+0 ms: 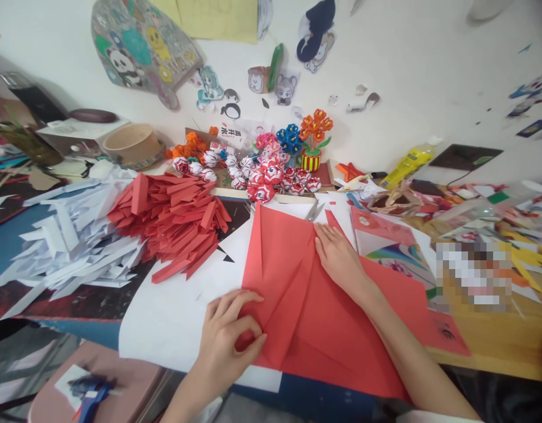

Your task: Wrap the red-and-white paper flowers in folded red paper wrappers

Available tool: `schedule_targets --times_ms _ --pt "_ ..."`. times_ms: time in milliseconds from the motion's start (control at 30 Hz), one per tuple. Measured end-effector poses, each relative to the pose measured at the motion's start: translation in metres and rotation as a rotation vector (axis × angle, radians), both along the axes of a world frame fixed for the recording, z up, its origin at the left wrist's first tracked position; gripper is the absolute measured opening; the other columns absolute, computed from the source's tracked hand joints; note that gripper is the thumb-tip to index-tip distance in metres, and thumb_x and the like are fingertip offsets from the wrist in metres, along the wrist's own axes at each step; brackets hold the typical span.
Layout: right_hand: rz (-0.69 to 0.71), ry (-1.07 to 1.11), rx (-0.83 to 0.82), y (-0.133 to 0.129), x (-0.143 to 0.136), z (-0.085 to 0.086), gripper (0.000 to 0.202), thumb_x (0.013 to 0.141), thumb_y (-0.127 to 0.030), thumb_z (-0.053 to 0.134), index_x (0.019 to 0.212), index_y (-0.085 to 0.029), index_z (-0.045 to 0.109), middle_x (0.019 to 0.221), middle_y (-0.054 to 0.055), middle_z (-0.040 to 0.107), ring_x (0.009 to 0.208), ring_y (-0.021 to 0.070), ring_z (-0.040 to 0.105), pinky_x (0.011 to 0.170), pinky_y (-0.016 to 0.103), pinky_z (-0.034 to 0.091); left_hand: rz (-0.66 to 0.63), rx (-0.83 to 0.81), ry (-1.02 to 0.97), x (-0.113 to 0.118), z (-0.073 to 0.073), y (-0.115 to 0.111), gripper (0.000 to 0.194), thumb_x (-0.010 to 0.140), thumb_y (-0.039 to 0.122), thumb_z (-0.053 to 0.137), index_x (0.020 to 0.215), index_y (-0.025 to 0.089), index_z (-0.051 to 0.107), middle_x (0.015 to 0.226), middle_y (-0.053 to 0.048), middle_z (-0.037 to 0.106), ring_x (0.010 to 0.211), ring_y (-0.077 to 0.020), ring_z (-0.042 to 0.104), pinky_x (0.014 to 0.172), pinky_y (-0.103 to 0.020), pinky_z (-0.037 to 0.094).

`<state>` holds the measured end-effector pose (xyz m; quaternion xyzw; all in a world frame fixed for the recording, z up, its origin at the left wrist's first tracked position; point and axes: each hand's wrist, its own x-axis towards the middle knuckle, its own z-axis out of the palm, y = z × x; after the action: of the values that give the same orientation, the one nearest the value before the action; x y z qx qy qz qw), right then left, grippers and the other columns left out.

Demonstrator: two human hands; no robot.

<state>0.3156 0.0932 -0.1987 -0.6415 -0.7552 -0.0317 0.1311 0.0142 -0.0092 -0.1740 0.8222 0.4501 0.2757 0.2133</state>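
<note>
Red paper (pixel 341 335) was spread across the near part of the table (pixel 500 346), partly over a white sheet (pixel 165 323), with a creased flap folded over on top. Down at the near left, a blue glue gun (pixel 92 399) sat on a pink stool (pixel 130 382). Left hand (pixel 229 335) was curled at the paper's left edge, thumb and index tips close together, though I honestly couldn't tell if they had hold of it. Right hand (pixel 339 252) lay palm down on the far part, fingers out straight. Scissors (pixel 313 211) were just past the paper's far edge. Off to the left were piles of red strips (pixel 169 217) and white strips (pixel 72 235), and further back, loads of paper flowers (pixel 271 170) by the wall (pixel 407 76).
</note>
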Motion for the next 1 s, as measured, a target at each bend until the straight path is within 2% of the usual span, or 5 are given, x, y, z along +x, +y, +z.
schedule_targets --times_ms 200,400,567,767,1000 --pt "-0.022 0.028 -0.059 -0.008 -0.009 0.004 0.060 0.103 -0.034 0.019 0.150 0.000 0.034 0.156 0.020 0.035 0.147 0.0273 0.030 0.121 0.047 0.027 -0.004 0.006 0.021 0.000 -0.003 -0.001 0.016 0.080 0.014 0.067 0.068 0.024 0.063 0.127 0.001 0.062 0.121 -0.0267 0.049 0.092 -0.043 0.031" --pt "-0.020 0.068 -0.107 -0.038 -0.031 0.009 0.060 0.103 -0.035 0.019 0.153 -0.002 0.026 0.162 0.016 0.021 0.151 0.0240 0.017 0.123 0.045 0.023 0.002 0.003 0.014 0.000 -0.004 -0.001 0.017 0.079 0.013 0.067 0.067 0.024 0.063 0.126 0.001 0.062 0.120 -0.0266 0.049 0.092 -0.043 0.030" --pt "-0.050 0.071 -0.063 -0.063 -0.052 0.004 0.059 0.104 -0.033 0.021 0.156 -0.006 0.018 0.162 0.014 0.020 0.151 0.0240 0.015 0.122 0.047 0.026 0.008 -0.008 0.017 0.001 -0.002 -0.001 0.017 0.079 0.013 0.067 0.067 0.024 0.063 0.126 0.001 0.062 0.120 -0.0265 0.049 0.092 -0.043 0.030" --pt "-0.045 0.029 0.035 -0.096 -0.078 -0.002 0.067 0.103 -0.030 0.030 0.157 -0.011 -0.004 0.162 0.016 0.017 0.150 0.0281 0.019 0.118 0.049 0.033 0.016 -0.012 0.000 0.001 -0.001 -0.001 0.017 0.078 0.013 0.068 0.067 0.024 0.063 0.124 0.002 0.063 0.119 -0.0257 0.050 0.092 -0.042 0.030" --pt "-0.044 0.007 0.094 -0.126 -0.098 -0.005 0.070 0.101 -0.025 0.037 0.158 -0.009 -0.001 0.160 0.018 0.025 0.147 0.0310 0.029 0.114 0.049 0.039 0.020 -0.014 0.013 0.002 -0.001 -0.001 0.017 0.080 0.016 0.066 0.066 0.023 0.062 0.125 0.000 0.063 0.119 -0.0258 0.050 0.093 -0.042 0.031"
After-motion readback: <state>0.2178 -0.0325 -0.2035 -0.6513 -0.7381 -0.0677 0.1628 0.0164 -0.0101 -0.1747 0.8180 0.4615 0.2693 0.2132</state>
